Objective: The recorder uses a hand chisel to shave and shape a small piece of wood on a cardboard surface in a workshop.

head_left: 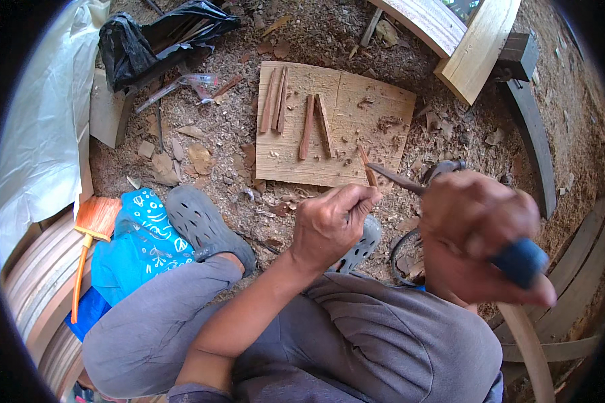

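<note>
My left hand [336, 218] is closed around a thin reddish-brown wooden stick [370, 174], whose upper end sticks out past the thumb. My right hand [480, 232], slightly blurred, grips a knife with a blue handle end [519, 262]. The knife's dark, narrow blade [398, 179] points left, its tip close beside the stick; whether they touch I cannot tell. Beyond my hands a rough, pale wooden board [296, 164] lies on the ground. On it rest several similar reddish sticks, among them a pair [307, 127] leaning together and a bunch [274, 101] at the left.
Wood shavings and chips [202, 158] cover the ground. Left of my grey clogs [205, 225] lie a blue patterned cloth [141, 235] and an orange brush [95, 218]. A black plastic bag [131, 50] sits far left. Wooden beams [480, 50] stand far right, near a curved dark piece [534, 144].
</note>
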`<state>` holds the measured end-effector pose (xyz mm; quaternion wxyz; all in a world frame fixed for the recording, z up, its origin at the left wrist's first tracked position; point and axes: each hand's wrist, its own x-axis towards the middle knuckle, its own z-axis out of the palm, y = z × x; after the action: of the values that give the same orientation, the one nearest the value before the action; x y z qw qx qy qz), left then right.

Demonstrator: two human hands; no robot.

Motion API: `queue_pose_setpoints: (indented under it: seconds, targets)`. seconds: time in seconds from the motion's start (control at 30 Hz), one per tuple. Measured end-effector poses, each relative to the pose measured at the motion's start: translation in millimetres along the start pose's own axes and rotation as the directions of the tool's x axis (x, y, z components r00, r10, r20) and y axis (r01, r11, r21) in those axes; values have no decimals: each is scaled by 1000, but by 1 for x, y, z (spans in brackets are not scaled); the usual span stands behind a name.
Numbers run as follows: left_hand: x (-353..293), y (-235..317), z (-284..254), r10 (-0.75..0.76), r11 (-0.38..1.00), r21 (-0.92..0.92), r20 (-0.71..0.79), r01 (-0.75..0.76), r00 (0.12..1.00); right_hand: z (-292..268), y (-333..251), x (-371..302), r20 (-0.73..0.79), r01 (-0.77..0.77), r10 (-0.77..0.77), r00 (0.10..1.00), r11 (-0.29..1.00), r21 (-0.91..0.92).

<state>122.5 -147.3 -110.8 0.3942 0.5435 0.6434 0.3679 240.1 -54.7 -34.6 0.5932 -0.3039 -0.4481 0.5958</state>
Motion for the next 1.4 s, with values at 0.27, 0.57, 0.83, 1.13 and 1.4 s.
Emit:
queue_pose_setpoints:
  seconds: [0.27,0.57,0.83,1.13,1.4]
  targets:
    - [-1,-2,12,10,1000,-4,-85,-10,996,7,12,6,48,200,-201,978,980,22]
    - [-1,-1,15,-68,995,-74,-89,61,994,-17,-21,21,182,74,-74,980,997,6]
    - [3,3,13,-195,965,-199,-103,172,975,-3,15,-2,11,31,-31,999,1000,-4]
    - [5,3,11,-172,970,-193,-95,151,981,-39,27,-2,229,258,-198,953,927,-272]
    - [8,2,9,-176,974,-164,-94,159,980,-15,27,2,53,-5,6,999,1000,-17]
